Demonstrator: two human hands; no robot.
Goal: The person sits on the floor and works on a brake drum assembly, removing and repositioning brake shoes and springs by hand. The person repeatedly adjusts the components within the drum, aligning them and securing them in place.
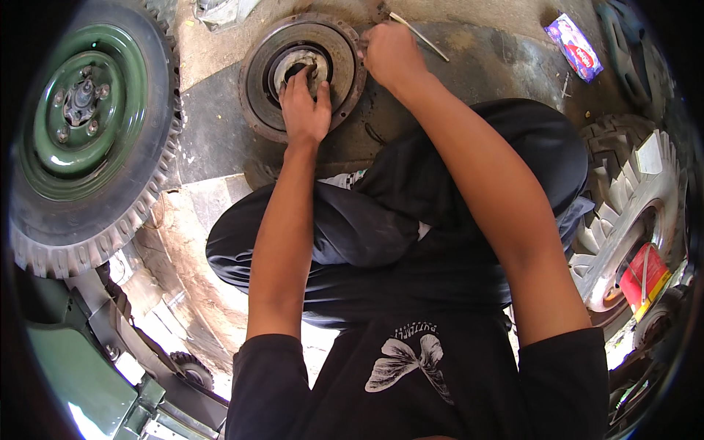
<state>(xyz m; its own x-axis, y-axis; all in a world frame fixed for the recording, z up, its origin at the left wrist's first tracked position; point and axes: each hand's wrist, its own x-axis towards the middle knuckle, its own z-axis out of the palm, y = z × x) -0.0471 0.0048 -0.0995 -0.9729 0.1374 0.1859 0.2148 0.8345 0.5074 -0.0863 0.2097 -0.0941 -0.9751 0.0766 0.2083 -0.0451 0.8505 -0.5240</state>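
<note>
A round, rust-brown metal part, like a flanged drum or clutch cover (258,86), lies on the floor in front of my crossed legs. Its pale central hub ring surrounds a dark hole. My left hand (304,110) rests over that hub, fingers reaching to the hole's edge and thumb held apart. At the right side of the rim is my right hand (396,55), its fingers curled together; whatever they may hold is hidden. A thin pale stick (422,37) slants just beyond the right hand, and I cannot tell whether the hand touches it.
A large tyre on a green wheel (95,106) stands at the left. Another tyre (623,194) is at the right, with a red and yellow packet (645,279) by it. A purple packet (574,48) lies at the far right. Green metal bodywork (81,374) occupies the lower left.
</note>
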